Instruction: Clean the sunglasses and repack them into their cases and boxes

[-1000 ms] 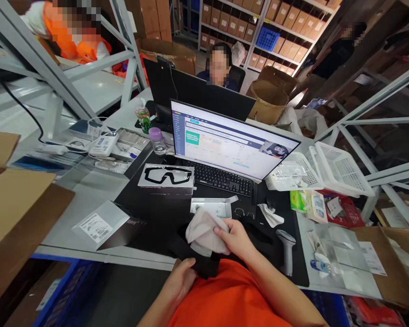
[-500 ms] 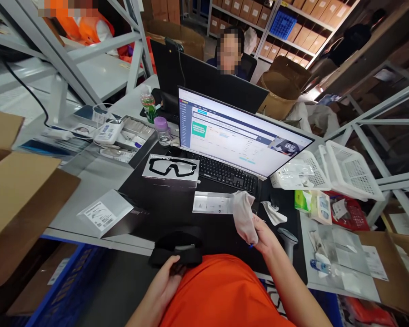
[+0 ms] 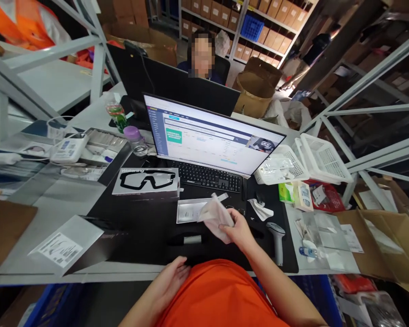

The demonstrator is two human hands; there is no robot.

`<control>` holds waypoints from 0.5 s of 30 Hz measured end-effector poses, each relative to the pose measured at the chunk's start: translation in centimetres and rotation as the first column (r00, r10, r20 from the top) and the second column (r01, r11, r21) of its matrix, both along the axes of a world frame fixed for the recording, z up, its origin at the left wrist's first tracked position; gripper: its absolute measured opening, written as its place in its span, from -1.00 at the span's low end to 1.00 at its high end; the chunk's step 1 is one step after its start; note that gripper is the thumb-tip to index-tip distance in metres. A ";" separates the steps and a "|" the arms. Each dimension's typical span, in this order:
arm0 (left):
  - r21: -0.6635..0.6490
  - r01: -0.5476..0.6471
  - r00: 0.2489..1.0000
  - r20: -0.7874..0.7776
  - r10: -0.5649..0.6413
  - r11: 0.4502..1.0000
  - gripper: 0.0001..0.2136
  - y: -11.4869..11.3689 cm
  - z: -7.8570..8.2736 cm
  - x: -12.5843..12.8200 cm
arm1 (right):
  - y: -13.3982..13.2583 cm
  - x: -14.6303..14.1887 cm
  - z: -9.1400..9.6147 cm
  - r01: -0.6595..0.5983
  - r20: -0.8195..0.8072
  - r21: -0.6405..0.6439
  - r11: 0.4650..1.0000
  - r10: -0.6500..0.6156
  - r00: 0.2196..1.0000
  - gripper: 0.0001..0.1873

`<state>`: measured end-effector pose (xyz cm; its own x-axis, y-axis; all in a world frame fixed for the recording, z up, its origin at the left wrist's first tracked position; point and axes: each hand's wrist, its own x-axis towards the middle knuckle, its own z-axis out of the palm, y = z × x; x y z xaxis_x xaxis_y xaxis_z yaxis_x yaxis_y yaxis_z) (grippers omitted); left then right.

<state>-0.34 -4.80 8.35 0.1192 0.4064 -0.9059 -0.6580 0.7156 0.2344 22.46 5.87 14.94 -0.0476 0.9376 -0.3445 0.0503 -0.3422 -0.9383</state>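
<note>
Pale grey cloth [image 3: 215, 217], crumpled and limp, is pinched in the right hand [image 3: 237, 230]; left hand [image 3: 172, 279] rests loosely open.

At twelve o'clock your keyboard [image 3: 209, 177] lies before the monitor [image 3: 207, 136]. The goggles box [image 3: 146, 180] sits at eleven, left of the keyboard, the bottle [image 3: 135, 141] behind it. At one, the cloth [image 3: 214, 215] in your right hand [image 3: 237, 230] hangs before the keyboard; the scanner [image 3: 276, 236] lies at two, baskets [image 3: 322, 159] behind.

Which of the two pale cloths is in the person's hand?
The larger cloth, gripped by the right hand in front of the keyboard. The smaller cloth lies crumpled on the black mat to its right, untouched.
</note>
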 end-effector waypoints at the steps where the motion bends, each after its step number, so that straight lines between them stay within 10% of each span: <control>1: 0.019 0.036 0.999 -0.025 -0.035 0.999 -0.62 -0.4 0.5 -0.6 | -0.2 -0.4 -0.3 -0.021 0.042 0.040 0.999 0.019 0.999 -0.67; 6: 0.493 0.275 0.896 -0.444 -0.033 0.825 0.02 0.0 2.3 -1.8 | -1.9 -2.1 -1.8 -0.242 0.173 0.180 0.954 0.211 0.962 -0.79; 9: 0.517 0.365 0.844 -0.536 -0.040 0.774 -0.01 1.7 3.1 -1.2 | -2.7 -2.3 -2.6 -0.384 0.282 0.241 0.891 0.315 0.906 -0.72; 15: 0.297 0.323 0.866 -0.475 -0.154 0.899 -0.41 2.5 3.5 -1.1 | 0.1 2.9 -4.1 -0.330 0.471 0.189 0.925 0.210 0.857 -0.71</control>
<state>-1.45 -2.29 11.83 -0.1106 0.7185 -0.6867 -0.2500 0.6486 0.7189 25.39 5.92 10.85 -0.2139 0.9665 -0.1421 0.5274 -0.0082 -0.8496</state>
